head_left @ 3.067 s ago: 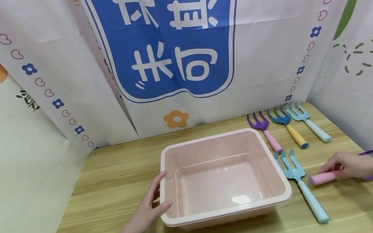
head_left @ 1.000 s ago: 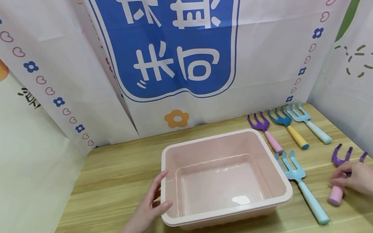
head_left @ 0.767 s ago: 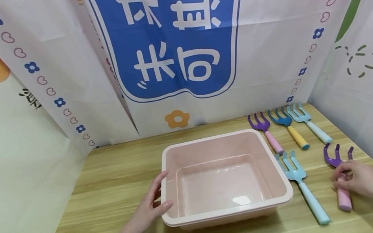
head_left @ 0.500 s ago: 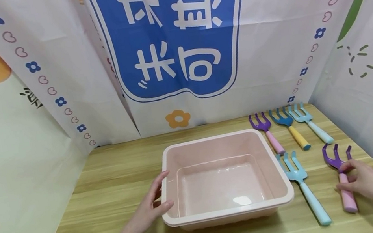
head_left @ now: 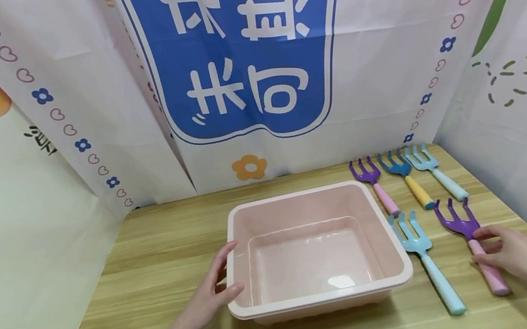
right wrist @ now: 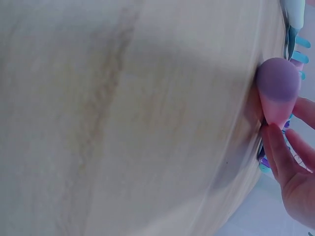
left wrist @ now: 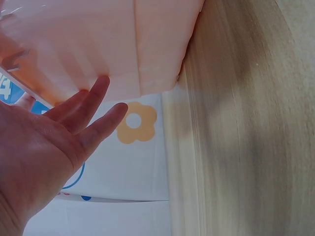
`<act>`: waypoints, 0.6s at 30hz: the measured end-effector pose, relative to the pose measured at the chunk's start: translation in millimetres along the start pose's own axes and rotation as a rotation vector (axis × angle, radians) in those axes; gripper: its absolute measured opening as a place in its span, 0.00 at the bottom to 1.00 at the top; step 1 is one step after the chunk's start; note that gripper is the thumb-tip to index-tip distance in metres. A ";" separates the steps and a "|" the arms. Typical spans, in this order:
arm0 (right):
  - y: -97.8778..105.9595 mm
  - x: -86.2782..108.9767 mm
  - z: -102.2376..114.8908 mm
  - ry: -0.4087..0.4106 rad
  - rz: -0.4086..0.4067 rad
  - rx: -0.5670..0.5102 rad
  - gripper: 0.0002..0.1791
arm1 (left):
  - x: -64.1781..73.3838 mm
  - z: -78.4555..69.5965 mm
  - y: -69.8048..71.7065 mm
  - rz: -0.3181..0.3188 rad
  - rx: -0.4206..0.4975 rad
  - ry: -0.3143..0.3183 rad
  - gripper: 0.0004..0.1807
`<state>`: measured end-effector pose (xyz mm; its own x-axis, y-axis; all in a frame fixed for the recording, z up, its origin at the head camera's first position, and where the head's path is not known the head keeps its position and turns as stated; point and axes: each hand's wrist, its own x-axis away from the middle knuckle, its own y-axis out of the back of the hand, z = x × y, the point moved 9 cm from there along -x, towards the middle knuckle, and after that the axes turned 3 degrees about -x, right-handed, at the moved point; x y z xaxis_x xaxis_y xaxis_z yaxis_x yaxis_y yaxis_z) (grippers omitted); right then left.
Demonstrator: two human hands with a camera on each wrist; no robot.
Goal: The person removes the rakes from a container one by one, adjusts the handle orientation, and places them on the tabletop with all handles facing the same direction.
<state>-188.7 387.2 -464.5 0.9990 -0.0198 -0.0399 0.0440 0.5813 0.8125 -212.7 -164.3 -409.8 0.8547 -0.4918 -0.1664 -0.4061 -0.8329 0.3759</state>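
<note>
A pink plastic basin point(head_left: 317, 258) stands on the wooden table. My left hand point(head_left: 212, 284) rests at its left rim, thumb and a fingertip over the edge; in the left wrist view the other fingers stretch along its outer wall point(left wrist: 113, 44). My right hand point(head_left: 508, 253) pinches the pink handle of a purple-headed hand rake point(head_left: 461, 224), tines pointing away. In the right wrist view the handle's rounded end point(right wrist: 278, 81) shows, with fingertips at its sides. Left of it lies a light-blue hand rake point(head_left: 432, 270), close to the basin's right side.
At the back right lie a purple and pink hand rake point(head_left: 378, 187), a blue and yellow one point(head_left: 409, 180) and a light-blue one point(head_left: 439, 173), side by side. Printed cloth point(head_left: 263, 159) hangs behind the table and along both sides.
My right hand has turned the purple rake from lying sideways to tines pointing away, then shifted it left toward the light-blue rake. My left hand and the basin have stayed put.
</note>
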 end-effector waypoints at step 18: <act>-7.8 10.5 -1.6 0.005 0.083 -0.051 0.29 | -0.5 0.8 1.7 0.002 -0.021 0.003 0.40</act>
<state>-178.6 383.8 -472.1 0.9991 0.0340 0.0236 -0.0397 0.6211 0.7827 -214.1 -165.7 -409.9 0.8549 -0.4927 -0.1624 -0.4012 -0.8264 0.3951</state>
